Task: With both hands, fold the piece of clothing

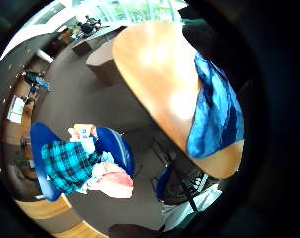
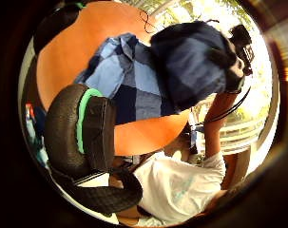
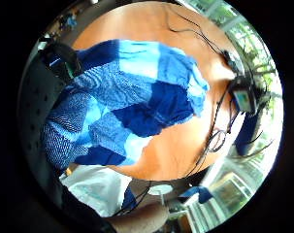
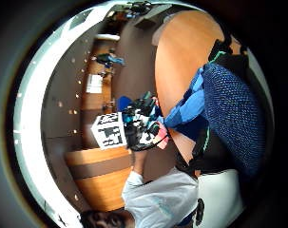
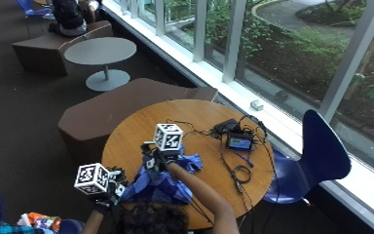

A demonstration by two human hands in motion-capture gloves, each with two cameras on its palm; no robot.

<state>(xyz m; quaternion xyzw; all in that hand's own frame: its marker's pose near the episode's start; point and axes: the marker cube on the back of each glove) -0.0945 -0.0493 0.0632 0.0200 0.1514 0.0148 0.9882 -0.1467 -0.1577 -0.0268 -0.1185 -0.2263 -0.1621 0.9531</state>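
The blue cloth [image 5: 161, 183] lies bunched on the counter [image 5: 193, 119], near its edge. The right hand [image 5: 158, 158] pinches its far side; the left hand [image 5: 109, 192] seems to grip its left corner.

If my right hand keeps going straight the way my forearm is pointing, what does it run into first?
Probably nothing soon. In the outside view the right hand, gripping the blue checked garment, points across bare round wooden table toward its far edge. The cables and small device lie off to the side, though depth is unclear.
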